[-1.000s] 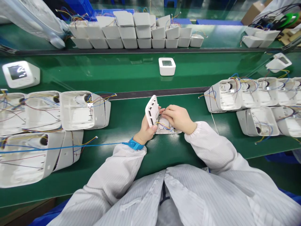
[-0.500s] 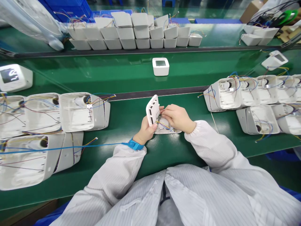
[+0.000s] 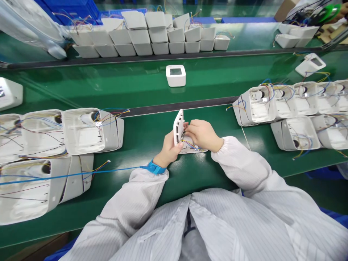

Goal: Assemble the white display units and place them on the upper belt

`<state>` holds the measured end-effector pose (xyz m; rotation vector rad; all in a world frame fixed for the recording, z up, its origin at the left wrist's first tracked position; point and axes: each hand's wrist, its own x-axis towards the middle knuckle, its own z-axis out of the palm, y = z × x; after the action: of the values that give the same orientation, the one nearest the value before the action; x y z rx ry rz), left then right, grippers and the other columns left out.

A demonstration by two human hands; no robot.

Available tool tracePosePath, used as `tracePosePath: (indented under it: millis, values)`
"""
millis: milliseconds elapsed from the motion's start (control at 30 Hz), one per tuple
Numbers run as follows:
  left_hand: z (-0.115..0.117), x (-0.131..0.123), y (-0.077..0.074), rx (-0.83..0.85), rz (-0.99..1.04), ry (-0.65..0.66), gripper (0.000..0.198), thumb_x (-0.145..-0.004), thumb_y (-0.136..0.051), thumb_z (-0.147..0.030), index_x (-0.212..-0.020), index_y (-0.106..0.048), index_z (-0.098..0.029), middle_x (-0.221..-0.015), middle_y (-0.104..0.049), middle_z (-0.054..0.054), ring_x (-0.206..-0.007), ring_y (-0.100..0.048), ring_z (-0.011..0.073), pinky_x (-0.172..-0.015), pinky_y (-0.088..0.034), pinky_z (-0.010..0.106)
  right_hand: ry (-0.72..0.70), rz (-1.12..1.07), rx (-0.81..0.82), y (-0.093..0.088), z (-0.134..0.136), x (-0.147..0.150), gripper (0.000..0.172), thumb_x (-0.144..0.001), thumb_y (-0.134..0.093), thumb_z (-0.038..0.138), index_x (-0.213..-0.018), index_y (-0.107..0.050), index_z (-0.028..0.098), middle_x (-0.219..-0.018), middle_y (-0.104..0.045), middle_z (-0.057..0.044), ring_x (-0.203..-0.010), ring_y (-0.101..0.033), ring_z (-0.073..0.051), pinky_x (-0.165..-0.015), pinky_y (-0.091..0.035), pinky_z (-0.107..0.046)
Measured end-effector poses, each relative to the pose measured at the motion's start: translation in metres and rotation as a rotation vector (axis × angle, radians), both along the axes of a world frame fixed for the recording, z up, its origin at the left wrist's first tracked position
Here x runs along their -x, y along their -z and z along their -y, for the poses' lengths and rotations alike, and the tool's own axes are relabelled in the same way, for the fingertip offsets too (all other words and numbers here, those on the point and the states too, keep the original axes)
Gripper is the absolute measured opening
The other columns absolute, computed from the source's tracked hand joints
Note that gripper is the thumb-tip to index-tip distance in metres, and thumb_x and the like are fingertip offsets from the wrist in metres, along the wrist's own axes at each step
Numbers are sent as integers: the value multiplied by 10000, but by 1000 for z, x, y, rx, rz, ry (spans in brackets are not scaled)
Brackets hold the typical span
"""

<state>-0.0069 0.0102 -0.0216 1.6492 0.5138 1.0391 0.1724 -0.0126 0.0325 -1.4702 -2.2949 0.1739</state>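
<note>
My left hand (image 3: 169,148) is closed round a white plastic front cover (image 3: 178,127), holding it tilted up on its edge. Below and to the right of the cover lies a white housing (image 3: 193,149) on the green table, with coloured wires (image 3: 190,144) running between the two. My right hand (image 3: 201,133) reaches in behind the cover, its fingers pinched together near the wires. Whatever sits in those fingertips is hidden by the hand. A blue wrist strap (image 3: 155,167) with a blue cord circles my left wrist.
Open white housings with wires stand at the left (image 3: 83,130) and right (image 3: 259,105). A white unit with a screen (image 3: 175,76) is ahead, beyond a dark strip (image 3: 152,110). More housings (image 3: 163,36) are stacked on the rear shelf. The blue cord stretches leftward.
The cover has turned more edge-on and nearer upright in my left hand. My right hand stays at the wires with little movement. The whole view has shifted slightly.
</note>
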Motion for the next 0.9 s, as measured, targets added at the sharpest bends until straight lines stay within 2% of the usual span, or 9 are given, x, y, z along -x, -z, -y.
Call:
tracePosePath:
  millis: [133,233,300,400,467,567,700,900]
  values:
    - [0,-1,1,27,38,-28,703,-825,-585,-655,-1332,-571,-170,-1343,-601,161,-1261,-560,360,-1112,-410,558,33,2,33,-1,1,1,269,-989,-498,261,-926,-745,176,-870,-660,-66,-819,-573,-174,-715,-396,-296]
    - [-1,-1,0,52,64,-49,718,-813,-610,-652,-1322,-565,-148,-1335,-596,178,-1246,-569,360,-1095,-422,553,59,-96,93,-13,5,-3,292,-1000,-503,310,-950,-754,170,-903,-685,-67,-831,-597,-164,-731,-404,-285]
    - [-1,-1,-1,69,79,-51,704,-813,-620,-642,-1312,-563,-149,-1325,-599,176,-1233,-579,354,-1084,-434,544,-2,-192,178,-26,10,-10,283,-985,-542,355,-945,-759,179,-872,-688,-48,-809,-604,-151,-734,-414,-272]
    - [-2,-2,-4,89,89,-40,672,-809,-631,-631,-1286,-571,-161,-1313,-602,165,-1216,-590,346,-1065,-454,529,-159,-238,295,-44,19,-20,258,-888,-681,431,-980,-764,205,-848,-644,-30,-746,-584,-138,-701,-431,-264]
    - [-2,-2,-5,82,86,-35,663,-812,-631,-623,-1285,-570,-163,-1307,-603,162,-1215,-590,345,-1061,-455,527,-194,-234,315,-50,23,-25,232,-869,-712,382,-1017,-762,210,-877,-613,-36,-740,-575,-135,-696,-447,-266]
    - [-2,-1,-5,39,59,-33,670,-812,-629,-621,-1298,-562,-165,-1300,-601,162,-1214,-585,350,-1048,-458,530,-186,-294,323,-49,22,-29,138,-908,-658,242,-987,-766,207,-913,-612,-42,-781,-597,-134,-730,-478,-271]
    - [-3,-1,-4,2,26,-35,678,-811,-619,-636,-1299,-558,-169,-1284,-603,154,-1193,-588,342,-1039,-462,529,-193,-361,324,-42,17,-30,144,-898,-646,175,-967,-766,211,-927,-675,-34,-845,-641,-146,-793,-503,-287]
    - [-3,0,-2,-8,11,-33,684,-821,-613,-628,-1323,-541,-169,-1283,-597,155,-1192,-586,339,-1045,-455,523,-150,-179,262,-27,10,-22,126,-887,-667,165,-939,-772,212,-861,-741,-16,-795,-663,-151,-753,-462,-266]
